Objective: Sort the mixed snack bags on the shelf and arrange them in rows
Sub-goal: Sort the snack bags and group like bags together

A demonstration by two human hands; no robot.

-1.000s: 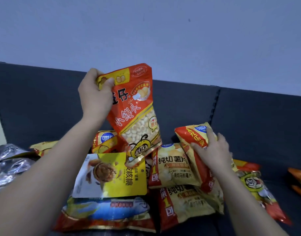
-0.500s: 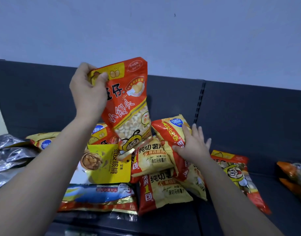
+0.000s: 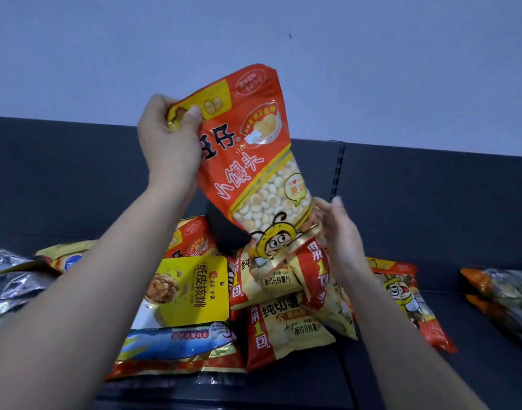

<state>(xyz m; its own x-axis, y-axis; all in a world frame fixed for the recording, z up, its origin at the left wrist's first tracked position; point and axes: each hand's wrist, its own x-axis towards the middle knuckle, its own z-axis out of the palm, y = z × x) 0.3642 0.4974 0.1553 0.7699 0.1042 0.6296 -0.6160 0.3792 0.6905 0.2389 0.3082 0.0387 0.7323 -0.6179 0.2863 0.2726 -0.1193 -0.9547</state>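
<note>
Orange snack bag (image 3: pixel 248 161) is up in the air, tilted, above the pile. Left hand (image 3: pixel 168 146) grips its top corner, thumb on the front. Right hand (image 3: pixel 341 232) has its fingers straight, flat beside the bag's bottom edge; contact unclear. Below, on the dark shelf (image 3: pixel 460 335): yellow walnut bag (image 3: pixel 191 291), chip bags (image 3: pixel 286 329), silver bags (image 3: pixel 11 276) far left.

We can't tell if the right hand (image 3: pixel 339 232) touches the raised orange bag (image 3: pixel 253 161): its lower corner covers part of the fingers. Silver foil bags (image 3: pixel 8 276) are cut by the left edge, the blurry orange-green bags (image 3: pixel 502 294) by the right. Left forearm (image 3: pixel 106 276) hides most of the yellow bag (image 3: pixel 66 257) behind it
</note>
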